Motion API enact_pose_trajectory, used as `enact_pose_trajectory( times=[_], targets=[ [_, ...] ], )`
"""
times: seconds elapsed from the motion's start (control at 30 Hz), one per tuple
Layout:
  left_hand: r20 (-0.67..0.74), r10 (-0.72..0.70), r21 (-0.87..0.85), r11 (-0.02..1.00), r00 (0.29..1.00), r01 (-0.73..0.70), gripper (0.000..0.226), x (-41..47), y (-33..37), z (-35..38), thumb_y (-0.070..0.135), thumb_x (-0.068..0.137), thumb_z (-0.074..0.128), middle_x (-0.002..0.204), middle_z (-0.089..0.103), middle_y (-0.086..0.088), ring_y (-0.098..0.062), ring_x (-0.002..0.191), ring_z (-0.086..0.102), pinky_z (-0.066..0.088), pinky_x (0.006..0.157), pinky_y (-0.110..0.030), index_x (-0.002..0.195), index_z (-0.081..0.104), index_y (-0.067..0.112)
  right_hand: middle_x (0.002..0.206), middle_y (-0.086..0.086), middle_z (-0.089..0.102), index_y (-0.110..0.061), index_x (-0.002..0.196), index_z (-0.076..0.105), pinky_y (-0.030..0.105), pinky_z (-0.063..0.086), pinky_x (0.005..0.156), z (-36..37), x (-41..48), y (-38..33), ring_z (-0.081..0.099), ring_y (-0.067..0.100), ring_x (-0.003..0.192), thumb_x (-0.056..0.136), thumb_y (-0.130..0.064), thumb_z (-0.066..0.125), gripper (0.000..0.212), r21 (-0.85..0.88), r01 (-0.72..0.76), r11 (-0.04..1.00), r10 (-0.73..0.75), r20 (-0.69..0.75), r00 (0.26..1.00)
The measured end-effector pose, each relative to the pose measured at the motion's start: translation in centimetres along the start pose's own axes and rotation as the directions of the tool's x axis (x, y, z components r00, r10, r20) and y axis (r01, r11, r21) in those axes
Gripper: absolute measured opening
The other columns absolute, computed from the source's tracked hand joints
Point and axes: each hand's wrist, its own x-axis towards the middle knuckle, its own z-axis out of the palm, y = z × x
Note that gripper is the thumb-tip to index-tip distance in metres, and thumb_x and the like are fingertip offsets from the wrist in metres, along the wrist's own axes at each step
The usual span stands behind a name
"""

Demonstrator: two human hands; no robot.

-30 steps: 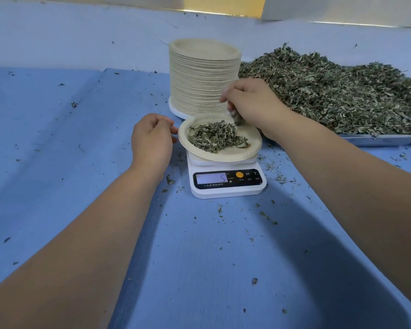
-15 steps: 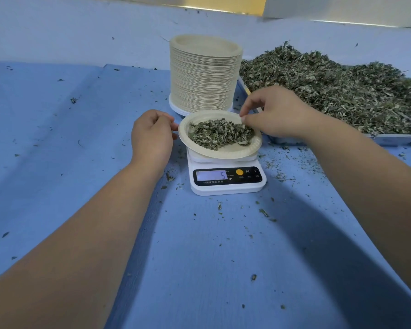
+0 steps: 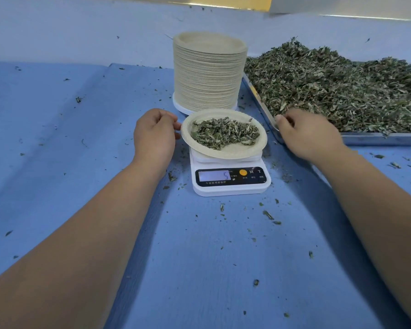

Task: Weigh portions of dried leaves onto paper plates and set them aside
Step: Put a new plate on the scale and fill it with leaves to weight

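On the blue tabletop [image 3: 81, 167], the left hand [image 3: 154, 134] had not shifted: its wrist was straight, its fingers were curled, and thumb and forefinger pinched the left rim of the paper plate [image 3: 226, 155]. That plate sat on the white kitchen scale [image 3: 230, 186], tilted slightly and carrying a loose portion of dried leaves [image 3: 223, 135]. The display seemed to read 5. The tall stack of paper plates [image 3: 208, 72] stood just behind it.

The change was on the right. Half a second earlier the right hand [image 3: 306, 134] had been fingering leaves at the plate's far rim. Now it had drawn away to the near corner of the metal tray [image 3: 377, 138], below the big heap of dried leaves [image 3: 342, 91]. It lay palm down with fingers bent over the tray's edge, blurred by motion, and whether they held any leaves could not be told.

With that hand off the plate, the reading probably stood alone, so the portion looked either finished or one pinch short.
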Motion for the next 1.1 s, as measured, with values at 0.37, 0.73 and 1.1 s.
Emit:
enact_pose_trajectory(
  times=[0.37,0.73,1.1],
  targets=[
    [0.018,0.015,0.027,1.0,1.0,-0.016,0.021,0.2,-0.2,0.0,0.011,0.091,0.047,0.082,0.073,-0.003,-0.012,0.063,0.064,0.053,0.068,-0.036,0.08,0.064,0.018,0.061,-0.006,0.05,-0.02,0.085,0.059,0.043,0.038,0.087,0.9,-0.2,0.9,0.05,0.028,0.069,0.104,-0.048,0.038,0.04,-0.001,0.083,0.997,-0.083,-0.082,0.993],
    [0.017,0.03,0.007,1.0,0.999,-0.03,0.022,0.3,-0.4,0.0,0.011,0.085,0.045,0.076,0.071,0.0,-0.012,0.062,0.064,0.05,0.058,-0.026,0.078,0.065,0.018,0.086,-0.005,0.063,-0.027,0.099,0.073,0.03,0.044,0.076,0.9,-0.1,1.3,0.053,0.013,0.084,0.097,-0.032,0.062,0.012,0.261,0.132,0.956,-0.056,-0.281,0.958],
    [0.021,0.034,0.007,0.999,0.999,-0.035,0.019,0.5,-0.6,0.1,0.015,0.085,0.047,0.07,0.07,0.007,-0.01,0.061,0.064,0.051,0.058,-0.027,0.078,0.065,0.018,0.086,-0.007,0.068,-0.021,0.105,0.075,0.033,0.053,0.075,-0.2,-0.6,0.2,0.06,0.013,0.077,0.098,-0.031,0.062,0.017,0.331,0.238,0.913,-0.082,-0.424,0.902]
  ],
)
